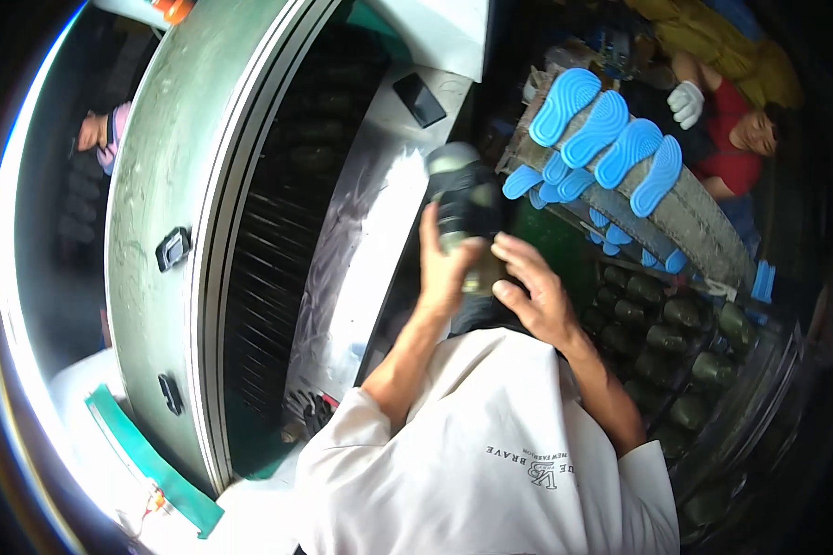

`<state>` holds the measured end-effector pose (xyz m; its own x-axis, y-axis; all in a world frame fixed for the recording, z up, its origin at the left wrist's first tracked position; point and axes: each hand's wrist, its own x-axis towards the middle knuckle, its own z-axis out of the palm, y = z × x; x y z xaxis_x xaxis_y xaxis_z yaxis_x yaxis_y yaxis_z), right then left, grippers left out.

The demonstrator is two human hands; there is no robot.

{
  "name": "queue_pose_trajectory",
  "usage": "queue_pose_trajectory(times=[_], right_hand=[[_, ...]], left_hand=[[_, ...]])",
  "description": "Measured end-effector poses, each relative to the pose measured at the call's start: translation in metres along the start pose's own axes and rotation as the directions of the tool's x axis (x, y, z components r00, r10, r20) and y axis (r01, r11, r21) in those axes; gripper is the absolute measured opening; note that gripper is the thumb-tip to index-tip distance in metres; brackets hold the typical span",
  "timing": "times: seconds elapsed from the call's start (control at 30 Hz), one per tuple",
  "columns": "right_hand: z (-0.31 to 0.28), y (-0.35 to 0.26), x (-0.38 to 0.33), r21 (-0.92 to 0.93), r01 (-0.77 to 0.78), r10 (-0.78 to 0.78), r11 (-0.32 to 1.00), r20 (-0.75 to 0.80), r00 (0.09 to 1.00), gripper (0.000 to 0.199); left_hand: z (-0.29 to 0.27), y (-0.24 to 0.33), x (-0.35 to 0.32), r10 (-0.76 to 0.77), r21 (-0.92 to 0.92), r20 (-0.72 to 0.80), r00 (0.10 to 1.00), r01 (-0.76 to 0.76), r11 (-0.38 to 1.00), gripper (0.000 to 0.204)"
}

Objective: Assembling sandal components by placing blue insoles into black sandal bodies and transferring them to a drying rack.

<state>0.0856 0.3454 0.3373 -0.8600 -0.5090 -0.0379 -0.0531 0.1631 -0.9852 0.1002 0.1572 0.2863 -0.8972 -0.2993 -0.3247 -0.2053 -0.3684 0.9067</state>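
My left hand (pixel 446 266) is closed around a dark shoe (pixel 470 208) with pale, camouflage-like patches. The shoe is held lengthwise in front of me, its light-coloured end pointing away, and motion smears its details. Close to the shoe's near end, my right hand (pixel 539 294) has its fingers stretched and apart. Whether those fingertips touch the shoe I cannot tell.
To the left runs a conveyor with a pale green frame (pixel 162 176) and dark rollers (pixel 273 250). A phone (pixel 419 100) lies on the metal ledge. Blue soles (pixel 611 129) rest on a grey board at right, above several dark green shoes (pixel 680 338). A red-shirted person (pixel 736 139) sits beyond.
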Motion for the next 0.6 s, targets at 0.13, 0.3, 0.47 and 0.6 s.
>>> queue_pose_trajectory(times=[0.13, 0.3, 0.47, 0.6], right_hand=[[0.008, 0.019, 0.004, 0.101, -0.102, 0.093, 0.99, 0.09, 0.992, 0.034], [-0.03, 0.063, -0.028, -0.042, -0.401, 0.398, 0.915, -0.063, 0.915, 0.029], [-0.107, 0.038, -0.074, -0.115, -0.489, 0.395, 0.865, -0.445, 0.804, 0.033], [-0.176, -0.04, -0.173, -0.376, -0.705, 0.055, 0.602, -0.861, 0.506, 0.027]], left_hand=[[-0.152, -0.058, 0.03, -0.033, -0.085, -0.483, 0.875, -0.01, 0.996, 0.102], [-0.334, -0.083, 0.155, 0.095, 0.092, -0.812, 0.576, -0.035, 0.995, 0.088], [-0.496, -0.005, 0.177, 0.086, 0.409, -0.626, 0.775, 0.232, 0.883, 0.057], [-0.369, -0.048, 0.279, 0.601, 0.988, -0.118, 0.791, 0.153, -0.008, 0.04]])
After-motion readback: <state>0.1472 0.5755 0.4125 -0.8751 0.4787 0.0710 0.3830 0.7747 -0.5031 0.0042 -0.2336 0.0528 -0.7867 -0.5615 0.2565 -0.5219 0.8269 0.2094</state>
